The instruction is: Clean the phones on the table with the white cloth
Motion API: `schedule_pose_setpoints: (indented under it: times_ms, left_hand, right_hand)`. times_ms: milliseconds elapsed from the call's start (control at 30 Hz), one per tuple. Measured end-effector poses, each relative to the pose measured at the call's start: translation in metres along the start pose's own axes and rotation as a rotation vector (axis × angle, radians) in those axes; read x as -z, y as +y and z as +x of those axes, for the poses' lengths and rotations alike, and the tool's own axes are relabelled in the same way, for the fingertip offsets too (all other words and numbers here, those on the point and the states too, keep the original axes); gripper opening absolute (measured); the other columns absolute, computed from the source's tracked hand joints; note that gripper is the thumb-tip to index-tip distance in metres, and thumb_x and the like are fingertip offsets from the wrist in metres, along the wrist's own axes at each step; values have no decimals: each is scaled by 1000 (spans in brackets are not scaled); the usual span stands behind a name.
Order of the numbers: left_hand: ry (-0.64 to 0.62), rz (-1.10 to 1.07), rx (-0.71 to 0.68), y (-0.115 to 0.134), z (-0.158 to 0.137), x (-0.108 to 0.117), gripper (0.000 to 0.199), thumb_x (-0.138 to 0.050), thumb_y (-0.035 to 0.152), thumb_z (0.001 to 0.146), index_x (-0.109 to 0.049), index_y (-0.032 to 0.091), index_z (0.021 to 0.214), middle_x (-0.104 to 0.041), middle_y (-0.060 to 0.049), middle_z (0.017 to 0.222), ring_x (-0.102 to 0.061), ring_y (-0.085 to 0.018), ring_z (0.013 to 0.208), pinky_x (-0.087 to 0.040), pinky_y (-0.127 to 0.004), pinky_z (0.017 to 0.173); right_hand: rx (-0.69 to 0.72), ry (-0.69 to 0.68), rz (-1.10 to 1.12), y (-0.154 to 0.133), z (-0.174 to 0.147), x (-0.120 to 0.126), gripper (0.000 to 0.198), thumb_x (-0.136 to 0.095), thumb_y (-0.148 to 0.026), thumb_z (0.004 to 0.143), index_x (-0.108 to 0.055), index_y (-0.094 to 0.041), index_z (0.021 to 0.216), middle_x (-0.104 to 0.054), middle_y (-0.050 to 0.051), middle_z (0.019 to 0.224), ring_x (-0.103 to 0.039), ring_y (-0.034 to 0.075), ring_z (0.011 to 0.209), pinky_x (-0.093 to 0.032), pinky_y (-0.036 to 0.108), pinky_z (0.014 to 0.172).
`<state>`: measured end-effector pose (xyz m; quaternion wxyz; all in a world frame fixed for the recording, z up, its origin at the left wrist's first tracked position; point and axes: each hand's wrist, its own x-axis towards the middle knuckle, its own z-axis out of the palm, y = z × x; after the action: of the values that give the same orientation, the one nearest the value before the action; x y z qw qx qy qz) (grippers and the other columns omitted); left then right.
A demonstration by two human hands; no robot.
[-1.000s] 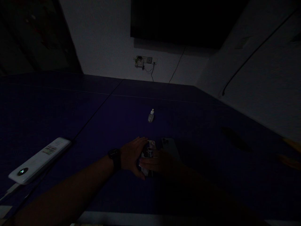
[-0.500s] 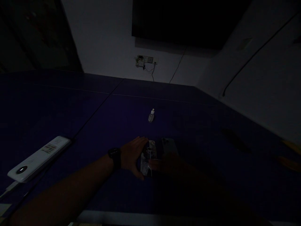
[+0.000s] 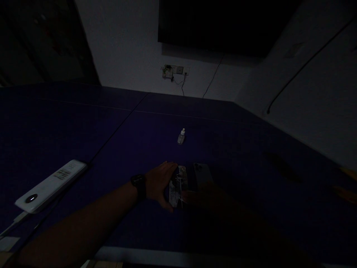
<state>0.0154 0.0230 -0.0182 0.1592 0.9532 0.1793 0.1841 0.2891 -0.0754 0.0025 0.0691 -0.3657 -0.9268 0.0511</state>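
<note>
a: where's the left hand (image 3: 160, 183)?
b: flat on the dark blue bench (image 3: 83, 126), fingers spread open against the left edge of a pale patterned phone case (image 3: 177, 185).
a: and the right hand (image 3: 200, 197)?
b: in shadow, fingertips at the case's right side; too dark to tell whether it grips. a phone (image 3: 203, 174) lies just beside the case.
a: anything else?
b: a small dropper bottle (image 3: 181, 136) stands farther back, a white power strip (image 3: 50, 185) far left.
</note>
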Motion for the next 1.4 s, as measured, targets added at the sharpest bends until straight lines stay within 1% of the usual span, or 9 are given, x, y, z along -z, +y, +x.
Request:
schedule_pose_setpoints:
  times_ms: [100,233,400,500,733,867,1033,1267,1400]
  left_hand:
    - [15,6,-8,0,0,0,149,-73,90,48,-12,8,157,-34,-32,156,-38,-50,141,-27,-66,119]
    - [0,7,-5,0,0,2,149,-72,91,49,-13,6,156,-35,-32,155,-39,-50,141,-27,-65,119]
    - [-15,-28,12,0,-1,2,148,-74,88,51,-10,8,157,-30,-32,158,-36,-50,143,-26,-66,120]
    - [-3,-39,1,-1,0,1,147,-75,87,51,-10,8,158,-30,-31,158,-36,-50,143,-25,-66,120]
    - [9,-22,-7,-1,0,1,149,-73,90,49,-13,6,156,-32,-32,157,-37,-51,142,-25,-66,120]
    - [3,-21,-7,-2,-1,2,148,-72,89,51,-11,8,157,-32,-31,157,-36,-50,143,-26,-66,119]
    - [-1,-18,0,-1,0,1,147,-74,89,50,-12,9,157,-33,-31,157,-37,-50,142,-26,-66,120]
    - [-10,-2,-1,0,1,3,149,-73,91,47,-14,6,156,-34,-33,155,-38,-50,142,-26,-65,120]
    - [-23,6,2,0,-1,4,149,-71,91,49,-13,5,156,-32,-33,156,-36,-50,143,-26,-65,120]
  right_hand:
    - [175,-34,-123,-16,30,-7,44,-43,-25,103,-52,-31,146,-67,4,135,-60,24,98,-44,38,80]
    - [257,-6,-176,-24,49,-8,41,-44,-27,103,-56,-30,142,-66,1,137,-59,24,96,-43,39,79]
    - [183,-35,-85,-2,-2,8,48,-46,-18,101,-51,-34,145,-71,2,127,-60,19,85,-42,33,74]
    - [173,-18,-53,2,-19,11,54,-43,-13,100,-44,-32,151,-67,2,136,-61,20,91,-42,34,77]
    - [246,-12,-216,-27,35,-11,48,-52,-20,98,-52,-32,145,-62,-1,142,-55,23,93,-40,36,72]
    - [243,2,-146,-17,12,-7,50,-46,-19,99,-50,-33,147,-63,0,141,-56,21,92,-42,37,76]
    - [106,-17,-130,-1,-27,0,60,-41,-11,98,-44,-40,150,-64,-2,139,-60,23,99,-44,39,82]
    - [246,31,-254,-26,33,-12,47,-50,-22,99,-52,-31,145,-63,-3,141,-56,24,96,-42,39,74]
    - [230,6,-248,-19,20,-9,44,-52,-24,99,-54,-33,142,-64,-3,140,-57,22,94,-41,36,74]
